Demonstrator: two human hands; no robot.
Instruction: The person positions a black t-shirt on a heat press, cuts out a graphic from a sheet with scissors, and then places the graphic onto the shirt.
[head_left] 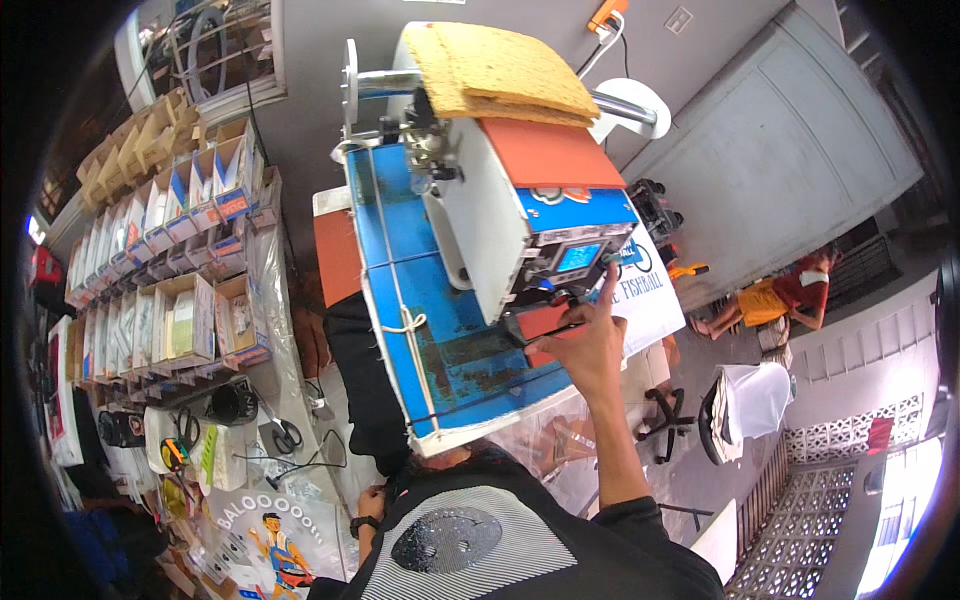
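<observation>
A white box-shaped machine [490, 215] stands before me, apparently a heat press, with a small lit blue screen [578, 257] on its front panel. My right hand [590, 345] is raised to this panel. Its index finger points up, the tip at the control beside the screen; whether it presses cannot be told. The other fingers are bent and apart from the thumb, next to a dark-edged red piece [543, 320] below the panel. Low at my side hangs my left hand [371, 500], a dark watch [366, 522] on its wrist. Its fingers are mostly hidden.
Under the machine lies a worn blue board [450, 350] with a cord tied round it. A yellow pad [505, 75] and an orange sheet [550, 152] rest on top. Filled cardboard bins [180, 320] and scissors [285, 435] are left. Another person [785, 300] and an office chair [735, 415] are right.
</observation>
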